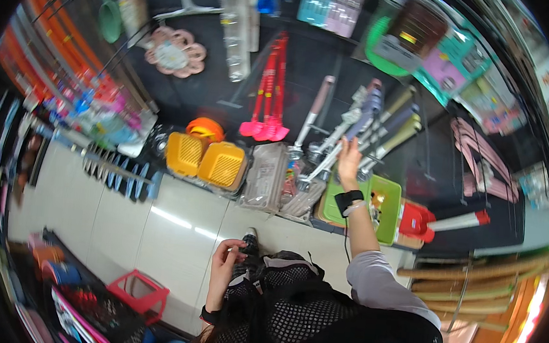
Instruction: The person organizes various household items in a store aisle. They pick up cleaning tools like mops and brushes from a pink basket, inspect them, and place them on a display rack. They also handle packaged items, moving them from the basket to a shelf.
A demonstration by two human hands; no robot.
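Observation:
My right hand (350, 161) reaches up to a rack of hanging long-handled tools (367, 113) with pastel grips and white shafts. Its fingertips are at a purple-grey handle; whether they close around it cannot be told. Below the wrist stand green plastic baskets (383, 215) with small items inside. My left hand (228, 260) is raised in front of my body over the floor, fingers loosely bent, holding nothing visible. Pink-red long-handled plastic tools (270, 97) hang left of the rack, and a lone pink-handled one (315, 109) hangs between them.
Yellow plastic baskets (223, 164) and a clear plastic box (264, 178) line the lower shelf. A red dustpan (416, 220) lies at the right, pink hangers (485, 165) above it. A pink-red stool (139, 289) stands on the tiled floor (178, 241) behind at the left.

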